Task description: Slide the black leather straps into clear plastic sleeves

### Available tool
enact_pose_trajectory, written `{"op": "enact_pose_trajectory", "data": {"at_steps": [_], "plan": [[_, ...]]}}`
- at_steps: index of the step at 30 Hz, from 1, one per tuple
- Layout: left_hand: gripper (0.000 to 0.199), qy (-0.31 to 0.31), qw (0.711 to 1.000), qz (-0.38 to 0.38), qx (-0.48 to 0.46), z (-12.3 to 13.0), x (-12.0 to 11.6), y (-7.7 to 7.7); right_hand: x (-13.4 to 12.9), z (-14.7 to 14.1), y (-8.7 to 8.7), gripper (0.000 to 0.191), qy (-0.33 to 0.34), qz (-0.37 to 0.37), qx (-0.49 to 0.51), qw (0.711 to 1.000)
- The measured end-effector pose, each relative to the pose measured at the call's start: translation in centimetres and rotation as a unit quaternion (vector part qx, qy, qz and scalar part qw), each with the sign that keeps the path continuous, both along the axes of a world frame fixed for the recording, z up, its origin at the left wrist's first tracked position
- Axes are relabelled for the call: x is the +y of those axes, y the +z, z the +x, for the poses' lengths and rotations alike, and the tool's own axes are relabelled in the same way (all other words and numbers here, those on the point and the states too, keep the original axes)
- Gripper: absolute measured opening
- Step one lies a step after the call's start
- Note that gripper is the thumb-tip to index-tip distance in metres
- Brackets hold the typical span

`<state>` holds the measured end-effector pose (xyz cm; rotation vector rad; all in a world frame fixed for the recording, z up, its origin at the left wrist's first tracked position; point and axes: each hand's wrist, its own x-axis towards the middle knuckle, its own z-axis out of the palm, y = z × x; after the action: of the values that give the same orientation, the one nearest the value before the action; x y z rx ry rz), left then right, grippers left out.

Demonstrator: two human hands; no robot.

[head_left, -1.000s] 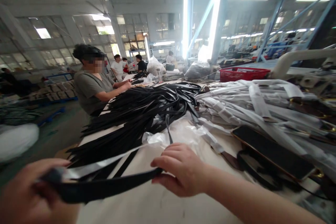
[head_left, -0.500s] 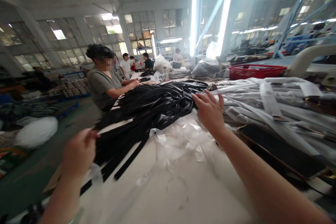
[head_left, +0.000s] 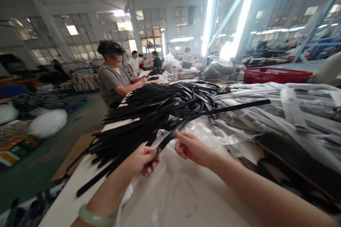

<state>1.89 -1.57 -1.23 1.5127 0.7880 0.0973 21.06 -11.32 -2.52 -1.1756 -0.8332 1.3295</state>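
Observation:
A long black strap (head_left: pixel 226 109) runs from my left hand up to the right, its far end lying over white-wrapped strips. My left hand (head_left: pixel 146 159) is closed around the strap's near part, thumb on top. A narrow strip of clear plastic (head_left: pixel 129 191) hangs below that hand. My right hand (head_left: pixel 193 149) has curled fingers, thumb and fingertip pinching the strap's edge a little further along. Beyond both hands lies a heap of black straps (head_left: pixel 160 103), their ends fanned towards the left table edge. Crumpled clear plastic (head_left: pixel 207 127) lies behind my right hand.
White-wrapped strips (head_left: pixel 255 113) cover the table's right side, near a long dark tray-like piece (head_left: pixel 295 163). A red basket (head_left: pixel 277 75) stands behind them. Across the table at left, a co-worker in a grey shirt (head_left: pixel 113 81) handles something small. A cardboard sheet (head_left: pixel 76 152) is beside the table.
My hands, apart before, have come together at the middle. A black strap is now between them, stretched out to the right. The view has shifted slightly left.

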Motion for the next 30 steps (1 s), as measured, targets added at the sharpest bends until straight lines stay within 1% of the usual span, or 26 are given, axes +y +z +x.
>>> {"op": "enact_pose_trajectory", "data": {"at_steps": [1,2,3,5,8,10,13,16,18,20,23,26,30], "plan": [[0.053,-0.019,0.999,-0.028,-0.008,0.1,-0.3,0.0,0.3,0.4,-0.2,0.049,-0.026,0.033,0.052,0.998],[0.051,-0.034,0.998,-0.058,-0.016,0.1,-0.7,0.0,0.6,0.8,-0.3,0.047,-0.05,0.056,0.084,0.994],[0.048,-0.045,0.995,-0.087,-0.023,0.2,-1.1,-0.1,0.8,1.1,-0.4,0.044,-0.068,0.068,0.092,0.991],[0.044,-0.046,0.991,-0.124,-0.03,0.5,-1.8,-0.4,1.0,1.4,-0.5,0.041,-0.092,0.072,0.046,0.992],[0.041,-0.041,0.989,-0.136,-0.041,1.0,-2.5,-0.9,0.8,1.1,-0.4,0.036,-0.1,0.068,-0.079,0.989],[0.039,-0.045,0.986,-0.145,-0.062,1.2,-2.7,-1.1,0.6,0.9,-0.2,0.033,-0.101,0.072,-0.126,0.984],[0.037,-0.053,0.978,-0.174,-0.104,1.2,-2.9,-0.6,0.4,1.2,0.4,0.033,-0.111,0.081,-0.159,0.978],[0.04,-0.083,0.971,-0.165,-0.153,0.8,-2.8,0.4,0.3,2.0,1.1,0.036,-0.139,0.098,-0.163,0.972],[0.041,-0.114,0.966,-0.166,-0.164,0.5,-2.5,0.8,0.3,2.5,1.3,0.038,-0.152,0.104,-0.159,0.97],[0.038,-0.122,0.965,-0.175,-0.15,0.2,-2.2,0.9,0.3,2.8,1.4,0.039,-0.156,0.1,-0.162,0.969],[0.032,-0.079,0.978,-0.152,-0.12,0.2,-1.8,0.4,0.3,2.9,1.3,0.038,-0.159,0.101,-0.177,0.966],[0.034,-0.03,0.986,-0.116,-0.118,0.7,-1.8,-0.1,0.2,2.9,1.3,0.037,-0.159,0.109,-0.192,0.962],[0.037,0.019,0.99,-0.087,-0.111,1.3,-2.3,-0.1,0.3,2.1,1.0,0.036,-0.141,0.101,-0.177,0.969]]}}
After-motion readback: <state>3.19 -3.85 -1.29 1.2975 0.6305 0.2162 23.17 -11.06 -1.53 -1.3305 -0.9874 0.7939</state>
